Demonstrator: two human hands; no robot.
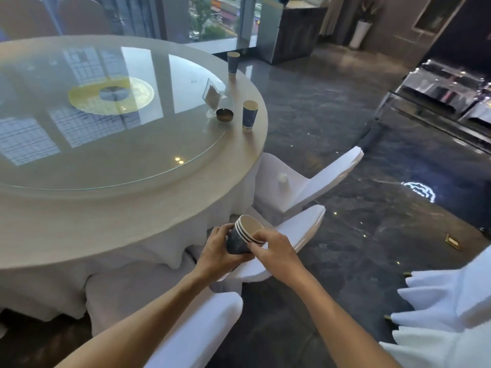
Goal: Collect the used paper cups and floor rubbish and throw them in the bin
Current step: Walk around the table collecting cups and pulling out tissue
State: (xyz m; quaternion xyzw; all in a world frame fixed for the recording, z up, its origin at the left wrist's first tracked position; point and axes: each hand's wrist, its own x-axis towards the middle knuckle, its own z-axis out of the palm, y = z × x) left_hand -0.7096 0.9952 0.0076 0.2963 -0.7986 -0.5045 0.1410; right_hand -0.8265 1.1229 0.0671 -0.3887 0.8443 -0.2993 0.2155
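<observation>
A stack of nested dark blue paper cups [240, 239] is tilted in front of me, below the table's near edge. My left hand [216, 252] wraps around the stack's body and base. My right hand [275, 247] pinches the rims at the stack's right side. Two more dark blue paper cups stand upright on the round table [132, 205]: one [249, 116] near the right rim, another [233, 62] farther back at the rim. A small crumpled white piece of rubbish [283, 178] lies on a chair seat. A small yellowish scrap [452, 240] lies on the dark floor at right.
A glass turntable [106, 155] covers the table's middle. A clear card stand [212, 98] and a small dark ashtray [224, 114] sit beside the near cup. White-covered chairs [313, 181] crowd the table's right side and the lower right. The glossy dark floor [345, 115] stretches to the right.
</observation>
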